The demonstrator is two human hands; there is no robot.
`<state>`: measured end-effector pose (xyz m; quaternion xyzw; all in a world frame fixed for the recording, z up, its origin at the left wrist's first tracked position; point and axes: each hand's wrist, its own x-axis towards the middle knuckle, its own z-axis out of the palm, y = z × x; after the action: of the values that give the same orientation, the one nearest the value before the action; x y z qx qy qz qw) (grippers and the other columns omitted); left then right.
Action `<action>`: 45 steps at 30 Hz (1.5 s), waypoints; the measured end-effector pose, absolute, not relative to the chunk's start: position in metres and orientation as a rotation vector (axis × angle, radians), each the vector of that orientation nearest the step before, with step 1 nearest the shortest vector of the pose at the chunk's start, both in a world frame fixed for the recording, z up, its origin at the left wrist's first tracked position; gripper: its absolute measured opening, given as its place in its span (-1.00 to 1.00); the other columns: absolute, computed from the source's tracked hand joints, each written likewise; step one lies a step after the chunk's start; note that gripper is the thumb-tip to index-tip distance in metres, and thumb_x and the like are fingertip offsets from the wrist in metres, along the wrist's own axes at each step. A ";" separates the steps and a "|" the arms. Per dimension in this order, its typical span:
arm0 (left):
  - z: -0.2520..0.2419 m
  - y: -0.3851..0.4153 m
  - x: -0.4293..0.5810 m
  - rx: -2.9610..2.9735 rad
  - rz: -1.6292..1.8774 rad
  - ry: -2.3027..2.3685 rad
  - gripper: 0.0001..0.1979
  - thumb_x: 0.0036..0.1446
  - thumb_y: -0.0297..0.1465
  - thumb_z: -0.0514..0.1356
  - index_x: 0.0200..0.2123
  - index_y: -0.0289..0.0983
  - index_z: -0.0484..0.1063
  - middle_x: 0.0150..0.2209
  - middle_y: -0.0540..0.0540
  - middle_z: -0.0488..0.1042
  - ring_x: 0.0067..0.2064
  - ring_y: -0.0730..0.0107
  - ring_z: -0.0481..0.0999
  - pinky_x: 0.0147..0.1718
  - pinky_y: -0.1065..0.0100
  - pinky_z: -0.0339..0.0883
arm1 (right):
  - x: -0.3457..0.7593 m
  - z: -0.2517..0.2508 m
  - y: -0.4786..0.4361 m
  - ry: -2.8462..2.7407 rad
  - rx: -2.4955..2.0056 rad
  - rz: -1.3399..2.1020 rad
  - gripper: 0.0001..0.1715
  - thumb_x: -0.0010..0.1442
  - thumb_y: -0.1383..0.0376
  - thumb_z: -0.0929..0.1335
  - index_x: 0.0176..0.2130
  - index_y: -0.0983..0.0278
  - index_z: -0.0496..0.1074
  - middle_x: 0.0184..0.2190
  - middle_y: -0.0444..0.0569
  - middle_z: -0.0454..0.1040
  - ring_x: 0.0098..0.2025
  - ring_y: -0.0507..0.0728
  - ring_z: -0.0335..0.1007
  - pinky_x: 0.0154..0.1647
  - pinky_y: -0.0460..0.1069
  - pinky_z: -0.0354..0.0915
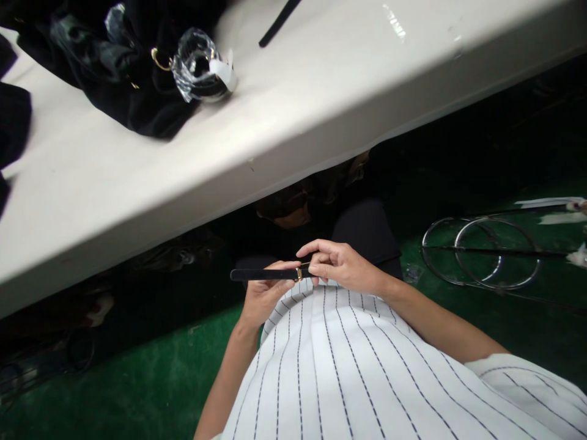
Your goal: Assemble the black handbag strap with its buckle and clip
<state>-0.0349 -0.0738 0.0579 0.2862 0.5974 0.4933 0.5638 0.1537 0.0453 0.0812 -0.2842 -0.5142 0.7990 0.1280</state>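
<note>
A narrow black strap (259, 274) with a small gold buckle (299, 272) lies level in front of my white striped shirt, below the table edge. My left hand (262, 298) grips the strap from underneath, thumb on top near the buckle. My right hand (337, 264) pinches the buckle end with thumb and fingertips. The strap's free end points left.
A white table (293, 122) slants across the top, carrying a heap of black fabric (132, 79), a crumpled clear plastic wrapper (202, 64) with a gold ring (160, 61), and another black strap (277, 23). Metal hoops (481, 256) lie on the green floor at right.
</note>
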 end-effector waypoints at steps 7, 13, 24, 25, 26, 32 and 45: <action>0.076 -0.066 -0.035 0.841 1.259 1.438 -0.75 -0.03 -0.39 0.40 -0.21 -0.18 0.63 -0.22 -0.13 0.54 -0.25 0.27 0.50 -0.23 0.28 0.39 | 0.145 0.088 0.046 -1.390 -0.712 2.417 -0.56 0.27 0.16 0.33 0.07 0.33 0.35 -0.49 -0.12 0.48 -0.46 0.02 0.36 -0.39 -0.06 0.30; 0.084 -0.068 -0.042 0.786 1.392 1.354 -0.79 -0.01 -0.36 0.38 -0.23 -0.20 0.64 -0.30 -0.11 0.51 -0.36 0.38 0.45 -0.38 0.37 0.36 | 0.160 0.084 0.055 -1.468 -0.791 2.486 -0.54 0.30 0.06 0.30 -0.03 0.35 0.48 -0.42 -0.03 0.51 -0.39 0.06 0.44 -0.44 -0.09 0.31; 0.074 -0.076 -0.048 0.696 1.359 1.400 -0.75 -0.04 -0.43 0.39 -0.21 -0.20 0.63 -0.29 -0.09 0.51 -0.36 0.42 0.47 -0.32 0.37 0.41 | 0.179 0.080 0.066 -1.546 -0.879 2.374 -0.61 0.27 0.13 0.34 -0.02 0.31 0.49 -0.43 -0.05 0.54 -0.40 0.06 0.42 -0.40 -0.07 0.31; 0.074 -0.077 -0.049 0.694 1.360 1.410 -0.75 -0.04 -0.44 0.39 -0.21 -0.21 0.62 -0.27 -0.09 0.52 -0.37 0.43 0.47 -0.32 0.37 0.41 | 0.180 0.081 0.067 -1.525 -0.871 2.379 -0.61 0.28 0.14 0.32 0.01 0.30 0.47 -0.42 -0.05 0.54 -0.41 0.05 0.42 -0.40 -0.07 0.31; 0.073 -0.077 -0.049 0.695 1.364 1.414 -0.76 -0.03 -0.44 0.38 -0.21 -0.20 0.62 -0.26 -0.09 0.52 -0.36 0.43 0.47 -0.31 0.38 0.41 | 0.181 0.081 0.067 -1.502 -0.860 2.389 -0.60 0.30 0.14 0.30 0.03 0.30 0.45 -0.42 -0.05 0.54 -0.41 0.04 0.41 -0.39 -0.07 0.31; 0.073 -0.075 -0.051 0.743 1.372 1.374 -0.76 0.00 -0.46 0.36 -0.20 -0.20 0.62 -0.26 -0.09 0.51 -0.35 0.45 0.48 -0.32 0.40 0.41 | 0.184 0.080 0.068 -1.454 -0.809 2.438 -0.56 0.27 0.19 0.34 0.09 0.31 0.40 -0.42 -0.06 0.54 -0.42 0.02 0.40 -0.37 -0.08 0.32; 0.075 -0.071 -0.044 0.945 1.226 1.387 -0.73 0.06 -0.31 0.36 -0.13 -0.21 0.60 -0.23 -0.14 0.50 -0.27 0.31 0.48 -0.29 0.35 0.37 | 0.180 0.078 0.066 -1.454 -0.785 2.388 -0.52 0.16 0.27 0.41 0.08 0.31 0.42 -0.46 -0.10 0.53 -0.49 -0.02 0.31 -0.42 -0.11 0.27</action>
<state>-0.0439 -0.0707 0.0751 0.3920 0.5753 0.5084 0.5069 0.1798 0.0661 0.0783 -0.2685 -0.4971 0.8165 0.1185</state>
